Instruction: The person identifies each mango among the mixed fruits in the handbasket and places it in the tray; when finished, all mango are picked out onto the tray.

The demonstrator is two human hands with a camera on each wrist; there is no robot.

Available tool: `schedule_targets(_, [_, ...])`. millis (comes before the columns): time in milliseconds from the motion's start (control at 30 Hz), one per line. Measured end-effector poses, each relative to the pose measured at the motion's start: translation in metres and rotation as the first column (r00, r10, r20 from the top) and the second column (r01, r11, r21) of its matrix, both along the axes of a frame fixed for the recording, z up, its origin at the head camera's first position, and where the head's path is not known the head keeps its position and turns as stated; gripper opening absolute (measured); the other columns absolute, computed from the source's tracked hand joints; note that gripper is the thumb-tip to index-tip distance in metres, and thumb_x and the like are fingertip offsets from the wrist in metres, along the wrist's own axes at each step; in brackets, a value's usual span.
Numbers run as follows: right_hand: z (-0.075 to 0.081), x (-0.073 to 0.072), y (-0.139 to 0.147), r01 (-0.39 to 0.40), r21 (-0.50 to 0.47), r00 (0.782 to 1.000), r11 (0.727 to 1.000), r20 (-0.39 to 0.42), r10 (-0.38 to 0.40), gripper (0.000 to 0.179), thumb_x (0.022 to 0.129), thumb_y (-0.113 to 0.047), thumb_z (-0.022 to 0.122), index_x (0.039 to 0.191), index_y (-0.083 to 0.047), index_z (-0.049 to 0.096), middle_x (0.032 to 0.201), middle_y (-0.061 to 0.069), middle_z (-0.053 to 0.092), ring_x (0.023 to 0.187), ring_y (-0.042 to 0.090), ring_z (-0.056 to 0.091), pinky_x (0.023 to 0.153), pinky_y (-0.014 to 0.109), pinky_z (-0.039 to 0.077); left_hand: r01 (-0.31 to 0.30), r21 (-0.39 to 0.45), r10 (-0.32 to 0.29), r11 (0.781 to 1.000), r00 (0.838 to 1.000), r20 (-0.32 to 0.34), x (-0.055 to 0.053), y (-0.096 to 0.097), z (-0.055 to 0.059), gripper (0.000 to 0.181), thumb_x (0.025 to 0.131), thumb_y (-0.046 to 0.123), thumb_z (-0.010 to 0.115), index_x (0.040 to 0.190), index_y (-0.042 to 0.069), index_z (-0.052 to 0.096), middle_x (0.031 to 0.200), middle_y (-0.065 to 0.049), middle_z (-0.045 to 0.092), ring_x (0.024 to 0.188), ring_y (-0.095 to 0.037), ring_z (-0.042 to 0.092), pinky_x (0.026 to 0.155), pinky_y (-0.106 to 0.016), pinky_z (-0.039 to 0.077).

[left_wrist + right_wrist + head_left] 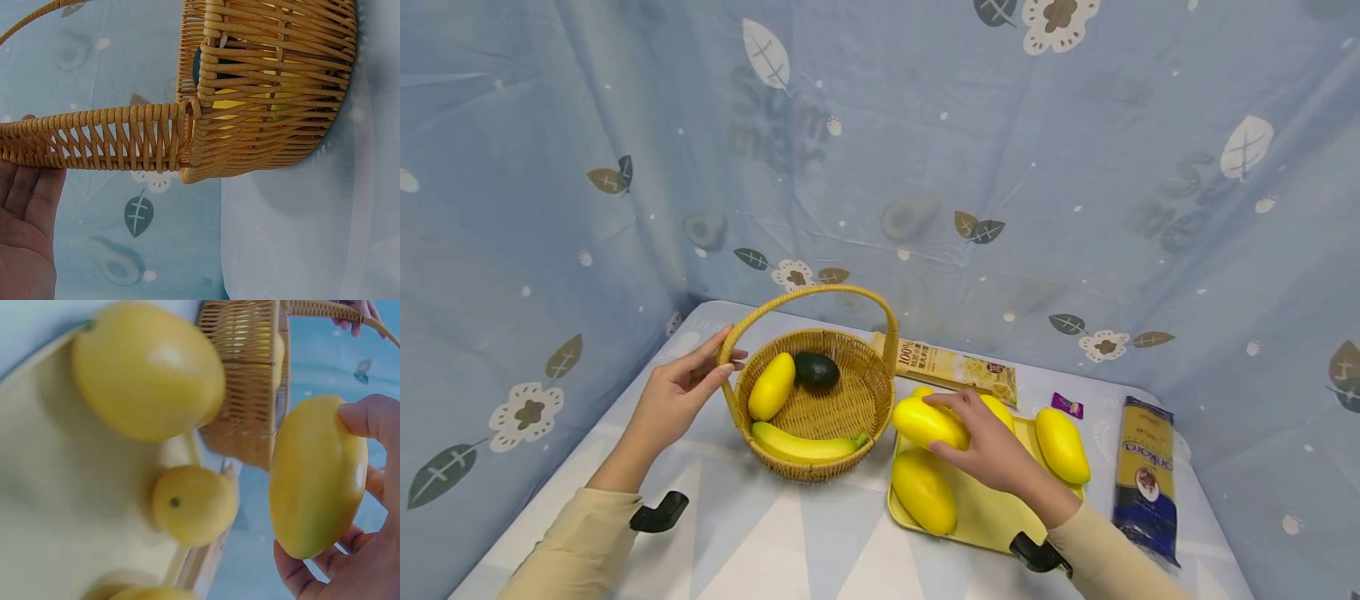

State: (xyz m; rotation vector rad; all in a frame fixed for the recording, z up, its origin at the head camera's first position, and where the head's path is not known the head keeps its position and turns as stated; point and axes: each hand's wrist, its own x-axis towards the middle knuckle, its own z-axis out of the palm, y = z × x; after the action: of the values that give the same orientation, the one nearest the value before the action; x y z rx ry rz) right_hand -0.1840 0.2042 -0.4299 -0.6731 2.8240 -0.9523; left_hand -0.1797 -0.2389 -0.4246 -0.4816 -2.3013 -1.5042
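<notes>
My left hand [673, 396] holds the side of the tall handle of a wicker basket [808, 473], thumb in front and fingers behind. Inside the basket lie a yellow mango [772, 387], a dark avocado [817, 371] and a banana [805, 446]. With thumb and fingers around it, my right hand [988, 446] grips another mango [319, 478], raised over the yellow tray [988, 517], close to the basket's right side. On that tray are a mango [923, 492] at the front left, one [1062, 446] at the right, and a small round yellow fruit [195, 506], mostly hidden in the head view.
Behind the tray lies a long pasta packet [955, 371]. A small purple packet [1067, 406] sits at the back right, and a blue and yellow bag [1145, 479] lies right of the tray. Patterned blue curtains [925, 167] enclose the table.
</notes>
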Motion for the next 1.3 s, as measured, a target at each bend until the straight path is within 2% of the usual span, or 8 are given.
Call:
schedule_targets(267, [-0.014, 0.022, 0.033, 0.104, 0.032, 0.995, 0.994, -0.004, -0.103, 0.058, 0.091, -0.044, 0.076, 0.143, -0.039, 0.052, 0.121, -0.001, 0.050, 0.090, 0.016, 0.053, 0.076, 0.033, 0.050, 0.003, 0.011, -0.003, 1.000, 1.000, -0.001, 0.000, -0.001, -0.001, 0.058, 0.101, 0.003, 0.061, 0.154, 0.022, 0.047, 0.125, -0.019, 0.069, 0.107, 0.001, 0.066, 0.091, -0.012, 0.051])
schedule_targets(400, [-0.019, 0.034, 0.044, 0.155, 0.050, 0.987, 0.987, 0.022, -0.156, 0.059, 0.090, -0.046, 0.077, 0.143, -0.037, 0.053, 0.120, -0.001, 0.051, 0.093, 0.016, 0.052, 0.079, 0.034, 0.050, 0.005, 0.010, -0.005, 1.000, 1.000, -0.004, 0.000, -0.001, 0.000, 0.058, 0.102, 0.002, 0.061, 0.154, 0.022, 0.047, 0.125, -0.019, 0.069, 0.107, 0.001, 0.066, 0.092, -0.012, 0.051])
schedule_targets(600, [-0.027, 0.050, 0.056, 0.268, 0.089, 0.958, 0.959, 0.082, -0.275, 0.060, 0.089, -0.047, 0.077, 0.143, -0.033, 0.054, 0.125, 0.003, 0.053, 0.103, 0.020, 0.056, 0.094, 0.048, 0.052, 0.022, 0.016, -0.022, 1.000, 1.000, -0.010, -0.001, 0.000, 0.001, 0.058, 0.101, 0.001, 0.061, 0.154, 0.021, 0.047, 0.126, -0.021, 0.069, 0.108, 0.000, 0.066, 0.091, -0.013, 0.051])
schedule_targets(767, [-0.040, 0.057, 0.063, 0.331, 0.104, 0.931, 0.938, 0.130, -0.342, 0.062, 0.088, -0.046, 0.078, 0.143, -0.030, 0.055, 0.130, 0.007, 0.054, 0.115, 0.026, 0.057, 0.103, 0.059, 0.046, 0.012, 0.019, -0.013, 1.000, 1.000, 0.002, -0.001, -0.001, 0.000, 0.058, 0.101, 0.002, 0.060, 0.154, 0.022, 0.047, 0.126, -0.019, 0.069, 0.108, 0.000, 0.067, 0.092, -0.013, 0.051])
schedule_targets(967, [-0.060, 0.061, 0.064, 0.364, 0.116, 0.907, 0.924, 0.181, -0.380, 0.062, 0.085, -0.043, 0.082, 0.141, -0.032, 0.057, 0.130, 0.004, 0.052, 0.117, 0.027, 0.056, 0.105, 0.061, 0.045, 0.009, 0.013, -0.009, 1.000, 1.000, -0.001, 0.000, -0.001, 0.000, 0.058, 0.101, 0.002, 0.061, 0.154, 0.021, 0.047, 0.125, -0.020, 0.069, 0.107, 0.000, 0.067, 0.092, -0.012, 0.050])
schedule_targets(1133, [-0.071, 0.064, 0.063, 0.366, 0.121, 0.910, 0.923, 0.162, -0.382, 0.062, 0.084, -0.043, 0.083, 0.140, -0.032, 0.057, 0.131, 0.004, 0.053, 0.118, 0.027, 0.057, 0.104, 0.061, 0.045, 0.018, 0.016, -0.018, 1.000, 1.000, -0.003, -0.001, 0.000, 0.000, 0.058, 0.101, 0.001, 0.061, 0.154, 0.020, 0.047, 0.125, -0.020, 0.069, 0.108, 0.000, 0.067, 0.092, -0.013, 0.050])
schedule_targets(1300, [-0.075, 0.065, 0.063, 0.376, 0.131, 0.907, 0.917, 0.149, -0.393, 0.064, 0.085, -0.048, 0.081, 0.142, -0.029, 0.056, 0.134, 0.007, 0.053, 0.122, 0.030, 0.057, 0.105, 0.062, 0.044, 0.018, 0.012, -0.018, 1.000, 1.000, -0.013, 0.000, -0.001, 0.000, 0.059, 0.101, 0.001, 0.061, 0.154, 0.020, 0.046, 0.125, -0.020, 0.069, 0.108, 0.000, 0.067, 0.092, -0.012, 0.050])
